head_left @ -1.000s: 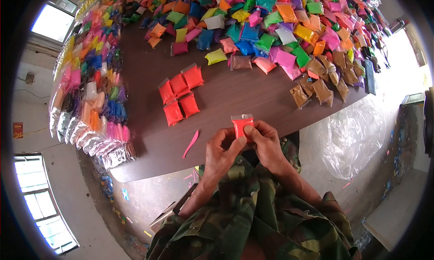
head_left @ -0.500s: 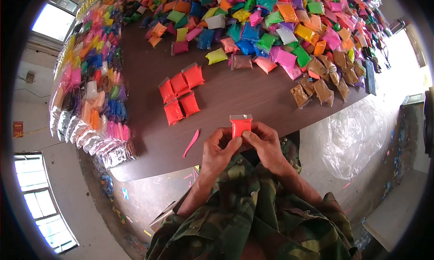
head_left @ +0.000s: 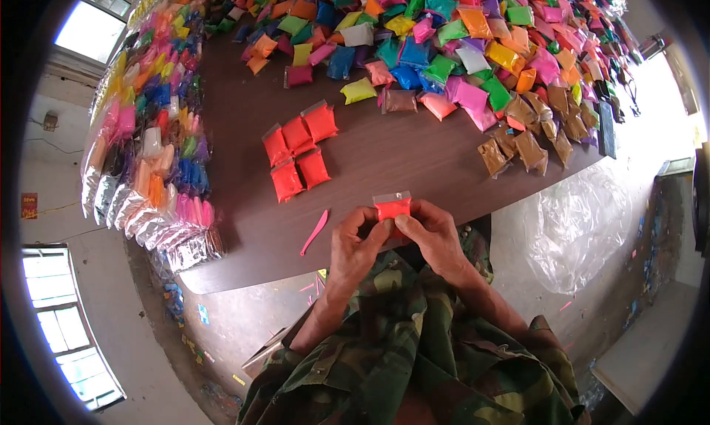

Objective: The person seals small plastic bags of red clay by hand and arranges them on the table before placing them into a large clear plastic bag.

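A small clear packet of red clay-like material is held between both hands over the table's front edge, its clear strip at the top. My left hand grips its left side, thumb in front. On its right side, my right hand pinches with the thumb pressed on the front face. Beyond my left hand, several similar red packets lie grouped in two rows. A pink plastic knife-like tool rests on the table to the left of my left hand.
Many colourful packets are heaped across the back of the dark table. Brown packets lie at the right. Filled plastic bags line the left edge. A large clear plastic bag is beyond the right edge.
The packet in my hands has tipped and sits slightly lower, showing less of its front. My hands stay in nearly the same place around it.
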Demonstrator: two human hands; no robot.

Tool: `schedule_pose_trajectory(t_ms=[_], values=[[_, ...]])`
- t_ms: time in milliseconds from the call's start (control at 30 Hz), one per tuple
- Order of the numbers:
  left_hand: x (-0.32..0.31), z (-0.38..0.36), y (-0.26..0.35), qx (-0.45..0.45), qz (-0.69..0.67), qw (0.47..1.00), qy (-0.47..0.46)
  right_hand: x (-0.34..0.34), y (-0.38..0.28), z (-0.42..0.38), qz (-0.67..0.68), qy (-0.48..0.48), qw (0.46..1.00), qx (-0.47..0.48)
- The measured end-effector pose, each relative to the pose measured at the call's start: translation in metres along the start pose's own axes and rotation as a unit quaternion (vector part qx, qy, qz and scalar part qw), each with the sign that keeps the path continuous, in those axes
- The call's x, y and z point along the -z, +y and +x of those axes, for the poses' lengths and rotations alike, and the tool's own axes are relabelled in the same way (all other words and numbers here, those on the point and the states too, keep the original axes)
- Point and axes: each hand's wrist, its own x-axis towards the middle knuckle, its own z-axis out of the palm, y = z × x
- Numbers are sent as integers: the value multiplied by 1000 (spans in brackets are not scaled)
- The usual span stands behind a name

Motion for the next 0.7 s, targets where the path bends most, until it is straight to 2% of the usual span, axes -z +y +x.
schedule_pose_trajectory(t_ms=[133,200,433,500,600,700], values=[[-4,-3,9,27,-77,997,3,3,6,2,-3,-2,999,41],[-4,-4,8,37,-106,994,4,6,8,3,-14,-4,999,29],[1,-3,6,37,-69,997,14,7,-2,2,-147,-38,988,13],[3,-3,0,28,-43,999,19,4,2,2,-97,-20,995,17],[-2,-2,3,-63,22,997,27,1,6,3,-46,-7,999,28],[-5,-2,8,-26,-7,999,19,5,8,5,-61,-3,997,48]])
